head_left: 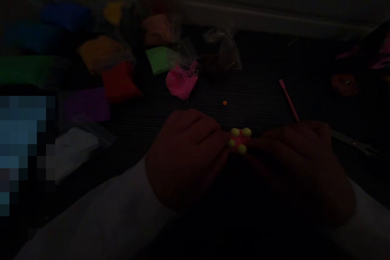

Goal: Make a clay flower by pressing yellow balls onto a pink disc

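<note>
Between my two hands is a small pink clay figure (239,141) with several pale yellow-green balls on it. My left hand (190,156) pinches it from the left, fingers curled. From the other side, the fingertips of my right hand (300,162) are closed on its right edge. A tiny orange clay ball (224,103) lies on the dark ridged surface just beyond the figure. Past my right hand rests a thin pink modelling tool (289,99), its near end behind the knuckles. The picture is very dark, so the fingertips are hard to make out.
Bags of coloured clay spread across the left and back, among them red (120,83), purple (87,105), green (160,59), pink (182,81) and white (76,148). Scissors (353,143) lie right of my right hand. A reddish round item (345,84) sits farther back.
</note>
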Demonstrator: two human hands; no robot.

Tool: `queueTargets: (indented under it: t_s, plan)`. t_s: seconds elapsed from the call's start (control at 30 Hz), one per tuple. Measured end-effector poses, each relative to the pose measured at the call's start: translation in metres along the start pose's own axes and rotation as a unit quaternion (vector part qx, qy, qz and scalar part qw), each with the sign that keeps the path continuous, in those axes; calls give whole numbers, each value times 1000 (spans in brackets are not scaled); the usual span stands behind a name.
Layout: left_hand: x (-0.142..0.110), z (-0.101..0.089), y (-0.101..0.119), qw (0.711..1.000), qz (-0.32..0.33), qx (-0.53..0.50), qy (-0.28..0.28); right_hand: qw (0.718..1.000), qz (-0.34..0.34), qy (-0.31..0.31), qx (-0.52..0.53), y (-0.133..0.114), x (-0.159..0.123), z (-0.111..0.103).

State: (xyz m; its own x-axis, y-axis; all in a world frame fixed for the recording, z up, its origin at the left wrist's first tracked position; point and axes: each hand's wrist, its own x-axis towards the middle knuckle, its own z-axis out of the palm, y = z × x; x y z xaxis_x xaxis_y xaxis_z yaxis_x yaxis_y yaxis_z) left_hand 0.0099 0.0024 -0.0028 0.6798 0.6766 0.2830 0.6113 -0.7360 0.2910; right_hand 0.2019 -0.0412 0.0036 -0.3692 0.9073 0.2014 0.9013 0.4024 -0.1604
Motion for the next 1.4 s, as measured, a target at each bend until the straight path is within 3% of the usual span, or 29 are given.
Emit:
queueTargets:
  t_s: [0.27, 0.73, 0.87, 1.17, 1.3, 1.4]
  plan:
    - [2, -5, -3, 998, -46, -36, 0, 1000, -12, 7, 5, 0, 0, 0]
    - [1, -1, -1, 999, -37, 8, -9, 1000, -30, 10, 2, 2, 1, 3]
    - [3, -5, 0, 998, -62, -24, -12, 999, -35, 10, 3, 2, 1, 3]
    - [5, -19, -6, 984, -134, -106, 53, 999, -41, 3, 25, 3, 0, 2]
    - [7, -26, -5, 969, -168, -178, 41, 997, -35, 17, 59, 1, 0, -4]
    - [7, -29, -1, 964, -156, -213, 14, 995, -19, 65, 72, -2, 1, -11]
